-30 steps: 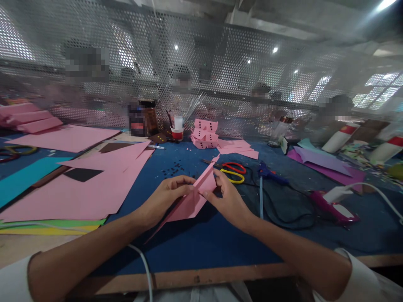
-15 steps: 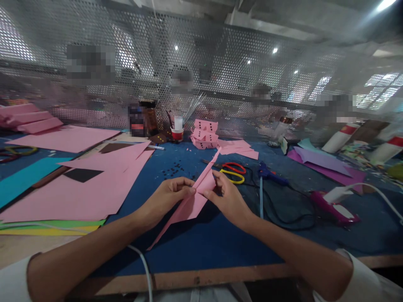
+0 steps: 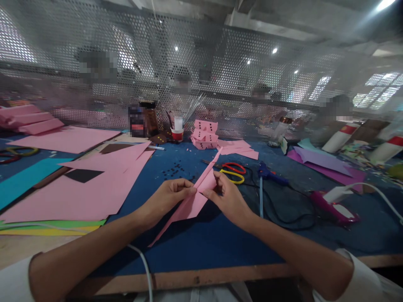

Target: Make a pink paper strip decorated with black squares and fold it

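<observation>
A piece of pink paper [image 3: 192,205], folded along its length, is held above the blue table by both hands. My left hand [image 3: 171,195] pinches its left edge near the fold between thumb and fingers. On the other side, my right hand [image 3: 226,195] grips the curled right part, thumb in front and fingers behind. The strip's narrow upper end points away from me, and a thin tail hangs down to the lower left. Just beyond my right hand lie scissors [image 3: 233,173] with red and yellow handles.
Pink sheets [image 3: 103,193] and a blue-green sheet [image 3: 28,178] cover the left side. A blue glue gun [image 3: 273,175] and a magenta device [image 3: 335,209] with cables lie right. Folded pink pieces with black squares [image 3: 205,135] stand behind, near a red-and-white cup [image 3: 177,133] and perforated screen [image 3: 220,75].
Almost nothing differs. The lower tail of the pink paper has risen slightly, and both hands keep their hold in nearly the same place.
</observation>
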A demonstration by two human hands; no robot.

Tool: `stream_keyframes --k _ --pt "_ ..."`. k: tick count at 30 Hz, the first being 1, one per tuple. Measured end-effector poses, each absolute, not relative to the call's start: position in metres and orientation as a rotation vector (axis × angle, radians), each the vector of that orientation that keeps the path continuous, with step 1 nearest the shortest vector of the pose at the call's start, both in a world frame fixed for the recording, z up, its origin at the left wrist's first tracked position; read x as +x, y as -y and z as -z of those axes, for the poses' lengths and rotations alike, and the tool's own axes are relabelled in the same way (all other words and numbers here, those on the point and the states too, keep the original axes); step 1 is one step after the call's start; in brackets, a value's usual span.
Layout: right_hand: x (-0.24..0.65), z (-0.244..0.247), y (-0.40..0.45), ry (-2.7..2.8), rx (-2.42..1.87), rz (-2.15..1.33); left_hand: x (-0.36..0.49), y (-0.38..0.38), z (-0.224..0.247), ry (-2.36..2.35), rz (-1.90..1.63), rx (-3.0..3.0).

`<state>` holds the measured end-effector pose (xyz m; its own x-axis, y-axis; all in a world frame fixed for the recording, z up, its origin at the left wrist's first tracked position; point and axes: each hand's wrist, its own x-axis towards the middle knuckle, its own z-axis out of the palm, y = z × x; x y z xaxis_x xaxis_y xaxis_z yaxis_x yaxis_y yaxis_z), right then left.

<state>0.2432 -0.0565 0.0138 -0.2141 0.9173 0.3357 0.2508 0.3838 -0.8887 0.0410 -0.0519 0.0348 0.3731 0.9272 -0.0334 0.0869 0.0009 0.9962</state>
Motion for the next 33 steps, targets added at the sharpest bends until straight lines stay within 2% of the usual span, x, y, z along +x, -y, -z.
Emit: stream_keyframes --k 15,24,33 --pt "0.242 -0.021 0.053 1.568 -0.899 -1.132 0.041 0.051 -0.036 -1.028 -0.896 1.423" --pt "0.241 -0.008 0.052 1.708 -1.083 -0.841 0.046 0.054 -0.035 -1.016 -0.891 1.534" --pt "0.239 -0.016 0.06 1.719 -1.14 -0.835 0.046 0.056 -0.029 -0.968 -0.848 1.569"
